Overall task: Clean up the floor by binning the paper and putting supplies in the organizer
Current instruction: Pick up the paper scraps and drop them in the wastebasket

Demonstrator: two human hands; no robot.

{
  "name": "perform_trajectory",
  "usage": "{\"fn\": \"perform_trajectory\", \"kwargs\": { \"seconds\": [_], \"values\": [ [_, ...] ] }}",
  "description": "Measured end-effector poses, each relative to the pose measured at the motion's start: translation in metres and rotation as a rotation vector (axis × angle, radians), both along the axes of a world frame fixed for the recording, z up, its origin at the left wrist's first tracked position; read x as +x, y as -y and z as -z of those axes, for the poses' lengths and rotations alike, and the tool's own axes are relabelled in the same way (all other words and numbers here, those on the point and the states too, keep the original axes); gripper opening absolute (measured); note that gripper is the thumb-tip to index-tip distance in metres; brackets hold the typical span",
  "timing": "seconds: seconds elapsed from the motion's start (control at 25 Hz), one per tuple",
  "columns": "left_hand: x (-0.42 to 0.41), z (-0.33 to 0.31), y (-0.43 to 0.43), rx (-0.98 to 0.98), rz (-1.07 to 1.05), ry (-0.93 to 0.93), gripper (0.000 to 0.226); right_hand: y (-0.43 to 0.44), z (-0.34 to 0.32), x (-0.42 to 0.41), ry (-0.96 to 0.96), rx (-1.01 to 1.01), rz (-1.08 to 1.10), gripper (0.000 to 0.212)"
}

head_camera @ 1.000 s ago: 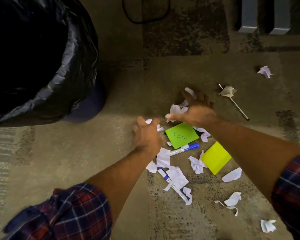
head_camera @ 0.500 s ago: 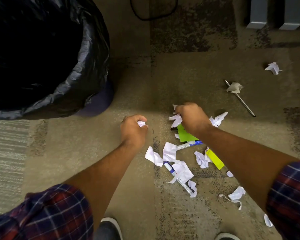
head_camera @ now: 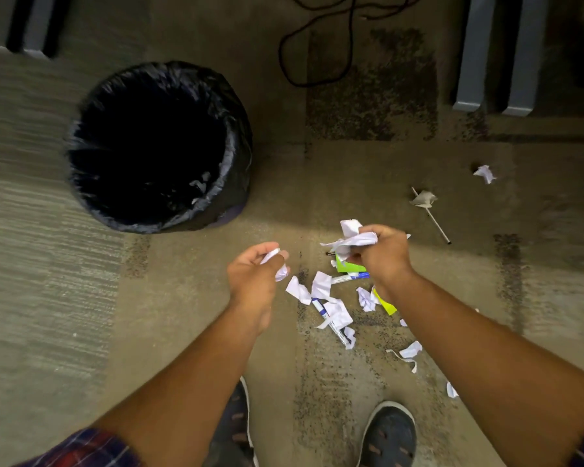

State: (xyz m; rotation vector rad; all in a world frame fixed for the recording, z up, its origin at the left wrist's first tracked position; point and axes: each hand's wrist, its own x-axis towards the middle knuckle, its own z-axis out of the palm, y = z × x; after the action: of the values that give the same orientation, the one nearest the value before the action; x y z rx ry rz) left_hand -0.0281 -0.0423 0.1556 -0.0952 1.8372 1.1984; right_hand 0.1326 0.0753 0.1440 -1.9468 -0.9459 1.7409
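left hand (head_camera: 255, 279): fingers curled round small paper scraps (head_camera: 277, 264). right hand (head_camera: 383, 254): fingers clenched on crumpled paper wad (head_camera: 353, 237). both bunched, likely for carrying to bin (head_camera: 155, 146).

Bare forearms, plaid sleeves (head_camera: 91, 448) in navy and red with thin white lines, pushed up near elbows. Dark slip-on shoes (head_camera: 390, 436), white soles, small reddish oval vents.

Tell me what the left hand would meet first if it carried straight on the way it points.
Probably nothing close: the left hand, closed on a paper scrap, points up-right over bare carpet. The bin lies left of that line. Depth is unclear.
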Motion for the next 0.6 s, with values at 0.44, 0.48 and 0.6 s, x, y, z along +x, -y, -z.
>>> {"fn": "perform_trajectory", "kwargs": {
  "seconds": [0.44,0.48,0.6],
  "values": [
    [-0.125,-0.138,-0.038,0.199,-0.421,0.099,0.023,-0.022,-0.17,-0.177,-0.192,0.018,-0.14,0.032],
    [-0.139,-0.138,-0.043,0.167,-0.419,0.086,0.025,-0.024,-0.169,-0.193,-0.169,0.015,-0.155,0.031],
    [-0.182,-0.134,-0.055,0.076,-0.377,0.108,0.031,-0.024,-0.159,-0.236,-0.095,-0.03,-0.209,0.019]
  ]
}}
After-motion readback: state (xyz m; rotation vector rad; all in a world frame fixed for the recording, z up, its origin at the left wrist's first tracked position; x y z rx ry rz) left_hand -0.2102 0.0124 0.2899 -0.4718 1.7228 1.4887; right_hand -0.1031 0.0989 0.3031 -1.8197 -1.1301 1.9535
